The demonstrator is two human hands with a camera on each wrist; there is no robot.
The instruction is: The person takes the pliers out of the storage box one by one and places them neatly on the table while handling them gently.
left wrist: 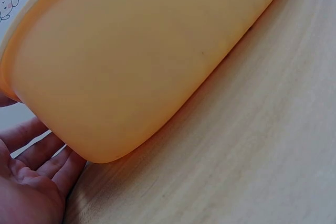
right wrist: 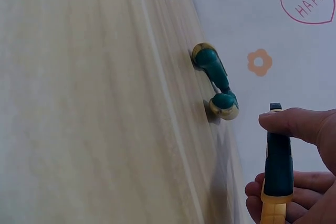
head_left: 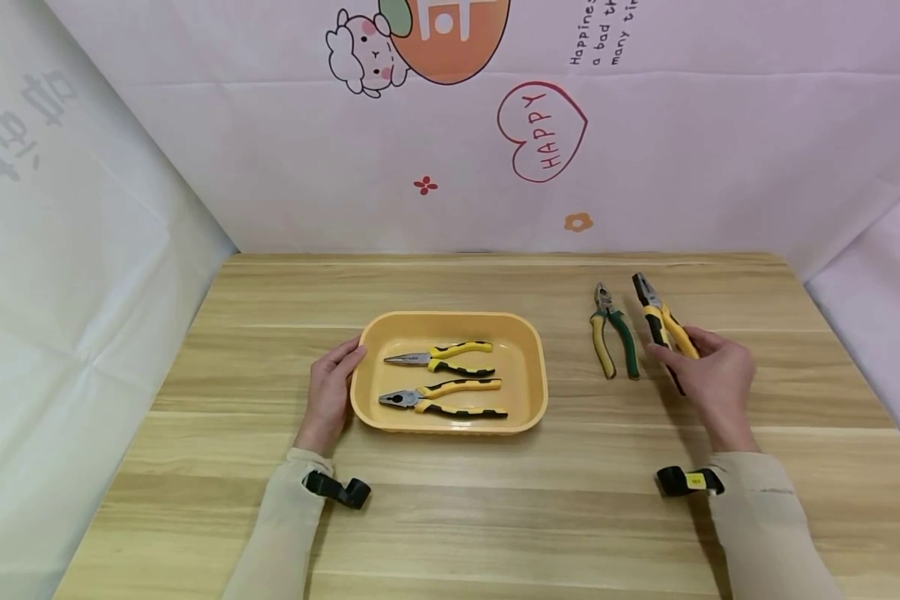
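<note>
My left hand (head_left: 330, 396) is at the left end of a yellow plastic basin (head_left: 450, 321), its fingers fairly straight against the outer wall, as the left wrist view shows. Inside the basin lie long-nose pliers (head_left: 438, 362) and combination pliers (head_left: 438, 390), both with yellow-and-black handles and jaws to the left. My right hand (head_left: 720, 375) grips another pair of yellow-and-black pliers (head_left: 656, 304) by the handles, thumb on one side and fingers on the other, jaws tilted away from me. Just left of them, green-and-yellow pliers (head_left: 624, 337) lie on the table.
The wood-grain table (head_left: 450, 517) ends at a white printed cloth (head_left: 307, 183) at the back, with more cloth along both sides. A black wrist strap with a camera (head_left: 341, 489) is on the left sleeve, and another black strap (head_left: 690, 481) is on the right.
</note>
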